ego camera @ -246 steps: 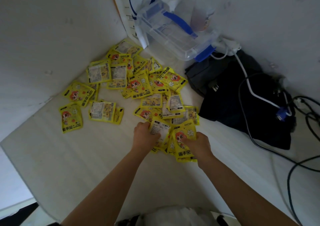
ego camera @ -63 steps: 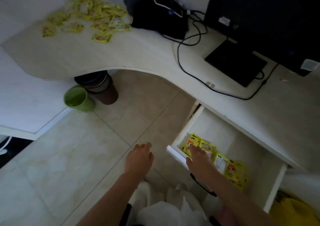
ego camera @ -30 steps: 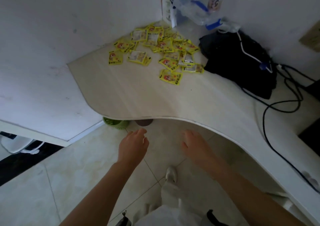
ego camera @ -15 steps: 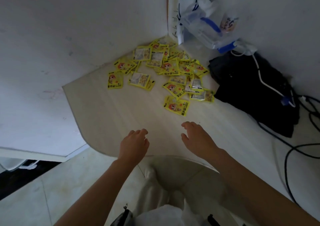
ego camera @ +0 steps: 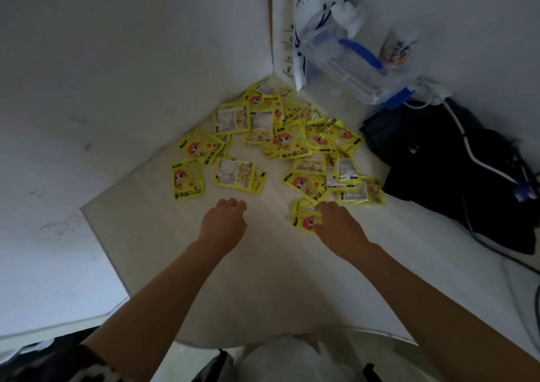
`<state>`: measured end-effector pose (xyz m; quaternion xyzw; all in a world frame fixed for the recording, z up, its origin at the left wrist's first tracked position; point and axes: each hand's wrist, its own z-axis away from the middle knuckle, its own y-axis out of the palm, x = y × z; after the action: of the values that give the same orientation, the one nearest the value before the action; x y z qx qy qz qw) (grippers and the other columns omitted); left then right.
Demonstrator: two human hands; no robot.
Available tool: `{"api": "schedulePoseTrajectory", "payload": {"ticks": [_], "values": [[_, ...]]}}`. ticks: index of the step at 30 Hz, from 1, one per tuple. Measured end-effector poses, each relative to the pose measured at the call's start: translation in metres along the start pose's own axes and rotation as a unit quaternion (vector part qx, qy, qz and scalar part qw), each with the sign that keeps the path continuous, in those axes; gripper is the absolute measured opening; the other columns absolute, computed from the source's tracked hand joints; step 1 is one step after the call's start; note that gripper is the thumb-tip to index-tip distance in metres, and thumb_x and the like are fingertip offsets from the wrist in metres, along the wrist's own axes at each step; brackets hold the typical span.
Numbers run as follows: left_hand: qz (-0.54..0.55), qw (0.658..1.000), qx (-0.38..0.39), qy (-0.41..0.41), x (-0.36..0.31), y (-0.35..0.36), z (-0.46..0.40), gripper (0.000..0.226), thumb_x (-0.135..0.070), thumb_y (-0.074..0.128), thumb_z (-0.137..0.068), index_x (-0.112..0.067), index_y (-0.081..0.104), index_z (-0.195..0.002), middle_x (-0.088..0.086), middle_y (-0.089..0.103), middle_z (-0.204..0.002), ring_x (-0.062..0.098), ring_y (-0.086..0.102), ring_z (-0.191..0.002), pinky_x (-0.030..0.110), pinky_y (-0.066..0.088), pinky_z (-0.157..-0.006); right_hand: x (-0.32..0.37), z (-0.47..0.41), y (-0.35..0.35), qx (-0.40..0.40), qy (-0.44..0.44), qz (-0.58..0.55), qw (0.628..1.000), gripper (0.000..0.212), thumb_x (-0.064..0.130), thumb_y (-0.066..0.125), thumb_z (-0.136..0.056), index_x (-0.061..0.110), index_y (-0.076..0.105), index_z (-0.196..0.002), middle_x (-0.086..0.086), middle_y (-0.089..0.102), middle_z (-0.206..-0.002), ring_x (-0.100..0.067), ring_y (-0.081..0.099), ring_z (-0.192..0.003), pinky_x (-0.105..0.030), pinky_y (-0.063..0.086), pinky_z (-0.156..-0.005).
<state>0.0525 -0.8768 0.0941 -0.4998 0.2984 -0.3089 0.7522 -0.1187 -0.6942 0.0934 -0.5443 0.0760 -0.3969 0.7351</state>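
Several yellow packets (ego camera: 287, 140) with a cartoon face lie scattered in the corner of a pale desk (ego camera: 263, 279). The nearest packet (ego camera: 302, 216) lies apart at the front of the pile. My right hand (ego camera: 340, 226) lies over that packet's right edge with its fingertips touching it; no pinch shows. My left hand (ego camera: 225, 221) hovers over bare desk to the left, fingers loosely curled, holding nothing. Another packet (ego camera: 188, 184) lies alone at the left of the pile.
A black bag (ego camera: 455, 183) with a white cable (ego camera: 479, 159) over it lies right of the pile. A clear plastic box with blue handle (ego camera: 350, 63) and a white coffee paper bag (ego camera: 309, 4) stand in the corner. White walls close in the desk on the left and behind.
I turned from the open drawer back to the desk corner. Both hands moved forward over the desk, and my right hand reached the nearest packet.
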Motion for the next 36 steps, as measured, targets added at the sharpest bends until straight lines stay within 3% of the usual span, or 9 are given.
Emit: {"api": "schedulePoseTrajectory", "payload": {"ticks": [5,9,12,16,19,21,27,31,36], "values": [[-0.013,1.0,0.006,-0.003,0.018,-0.009,-0.054,0.048,-0.013,0.051,-0.089,-0.012,0.042,-0.137,0.009,0.047,-0.138,0.031,0.041,-0.127,0.045,0.046,-0.091,0.007,-0.028,0.006,0.017,0.025,0.041,0.999,0.041,0.034,0.054,-0.094,0.011,0.045,-0.127,-0.01,0.048,-0.123,-0.03,0.049,-0.112,-0.039,0.048,-0.083],[-0.03,0.999,0.041,0.004,0.028,-0.01,-0.091,0.069,-0.016,0.049,-0.093,-0.014,0.015,-0.152,0.005,0.016,-0.161,0.027,0.014,-0.147,0.045,0.034,-0.109,0.003,-0.041,0.009,0.034,0.026,0.075,0.996,0.056,0.043,0.061,-0.087,0.012,0.042,-0.129,-0.009,0.046,-0.125,-0.029,0.048,-0.112,-0.037,0.048,-0.084],[-0.027,0.997,0.068,0.003,0.032,-0.005,-0.106,0.074,-0.019,0.049,-0.094,-0.016,0.007,-0.154,0.002,0.008,-0.162,0.027,0.004,-0.149,0.045,0.026,-0.115,0.0,-0.044,0.014,0.033,0.024,0.096,0.995,0.062,0.049,0.061,-0.085,0.013,0.04,-0.132,-0.01,0.044,-0.128,-0.029,0.046,-0.112,-0.036,0.048,-0.085],[-0.017,0.998,0.053,0.024,0.034,0.003,-0.11,0.066,-0.018,0.052,-0.091,-0.015,0.023,-0.15,0.004,0.024,-0.158,0.03,0.021,-0.145,0.046,0.031,-0.112,-0.004,-0.045,0.018,0.031,0.018,0.105,0.994,0.064,0.048,0.06,-0.087,0.014,0.037,-0.136,-0.011,0.04,-0.134,-0.032,0.043,-0.119,-0.037,0.046,-0.09],[-0.002,0.999,-0.011,0.035,0.035,0.009,-0.105,0.049,-0.021,0.05,-0.094,-0.014,0.041,-0.141,0.008,0.046,-0.144,0.036,0.044,-0.128,0.049,0.043,-0.1,-0.004,-0.046,0.018,0.029,0.012,0.105,0.994,0.064,0.048,0.06,-0.086,0.015,0.037,-0.136,-0.011,0.041,-0.133,-0.031,0.042,-0.119,-0.037,0.046,-0.091],[-0.033,0.998,-0.022,0.038,0.036,0.01,-0.101,0.048,-0.022,0.051,-0.094,-0.015,0.042,-0.14,0.008,0.052,-0.136,0.038,0.051,-0.116,0.047,0.047,-0.091,-0.005,-0.046,0.018,0.03,0.01,0.098,0.995,0.065,0.049,0.06,-0.086,0.016,0.037,-0.137,-0.01,0.041,-0.134,-0.032,0.041,-0.121,-0.038,0.044,-0.093],[-0.036,0.998,0.003,0.049,0.042,0.006,-0.097,0.069,0.001,0.053,-0.083,-0.025,0.036,-0.144,0.004,0.047,-0.136,0.033,0.05,-0.115,0.044,0.048,-0.084,-0.008,-0.042,0.021,0.042,0.003,0.094,0.995,0.069,0.049,0.062,-0.084,0.019,0.035,-0.14,-0.011,0.038,-0.139,-0.033,0.041,-0.123,-0.04,0.041,-0.096],[-0.083,0.996,0.003,0.044,0.046,0.0,-0.107,0.062,-0.005,0.056,-0.086,-0.021,0.037,-0.142,0.004,0.04,-0.145,0.034,0.044,-0.12,0.045,0.043,-0.093,-0.008,-0.039,0.021,0.048,-0.007,0.104,0.993,0.066,0.047,0.065,-0.082,0.017,0.04,-0.135,-0.011,0.041,-0.136,-0.034,0.043,-0.119,-0.04,0.041,-0.094],[-0.109,0.993,0.009,0.047,0.045,0.001,-0.107,0.042,-0.011,0.06,-0.084,-0.015,0.052,-0.125,0.009,0.051,-0.126,0.034,0.042,-0.118,0.042,0.037,-0.097,-0.008,-0.036,0.023,0.068,-0.019,0.123,0.99,0.064,0.044,0.065,-0.083,0.017,0.038,-0.133,-0.01,0.045,-0.127,-0.032,0.043,-0.116,-0.039,0.04,-0.093]]}}
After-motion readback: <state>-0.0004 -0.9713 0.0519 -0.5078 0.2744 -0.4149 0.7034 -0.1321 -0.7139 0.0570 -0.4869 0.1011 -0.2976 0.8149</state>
